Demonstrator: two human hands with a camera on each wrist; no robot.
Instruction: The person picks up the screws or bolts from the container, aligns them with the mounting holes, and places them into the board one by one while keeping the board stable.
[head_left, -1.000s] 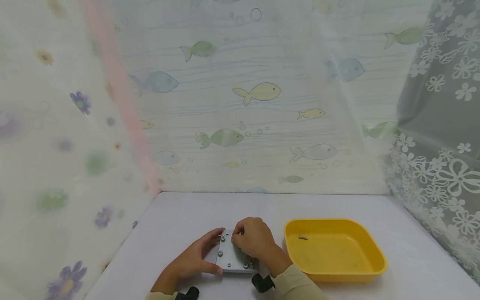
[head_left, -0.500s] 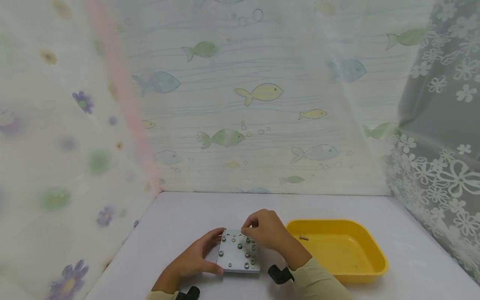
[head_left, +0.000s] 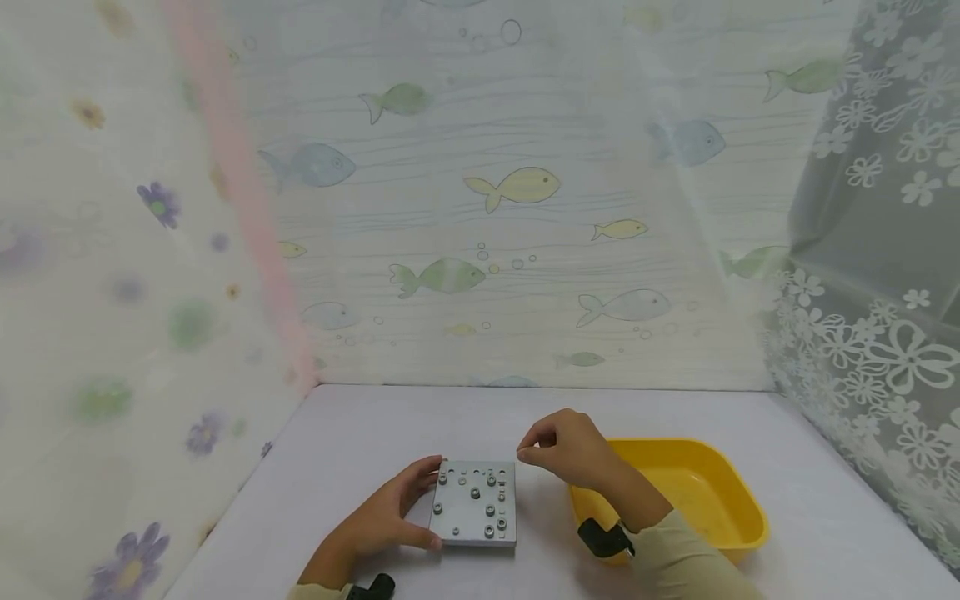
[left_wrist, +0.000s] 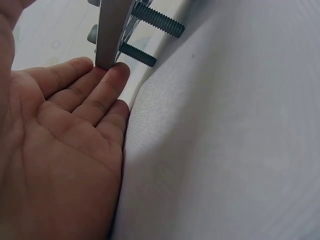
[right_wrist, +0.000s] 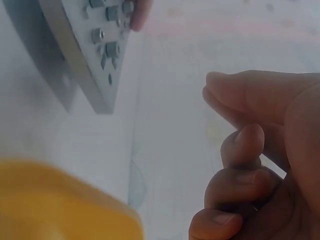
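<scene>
A square grey metal plate with several socket-head screws and a row of holes along its far edge is over the white table. My left hand grips its left side, thumb at the near corner and fingers at the far one. In the left wrist view, threaded screw shanks stick out from the plate's underside. To the right of the plate my right hand is raised, apart from it. Its thumb and index fingertips touch, the other fingers are curled, and nothing shows between them in the right wrist view.
A yellow plastic tray stands right of the plate, partly behind my right forearm. White tabletop surrounds both. Patterned curtains close off the back and sides.
My right hand has moved from over the plate to the right, toward the tray, uncovering the screws. My right arm now hides the loose screw seen earlier in the tray. My left hand keeps its grip.
</scene>
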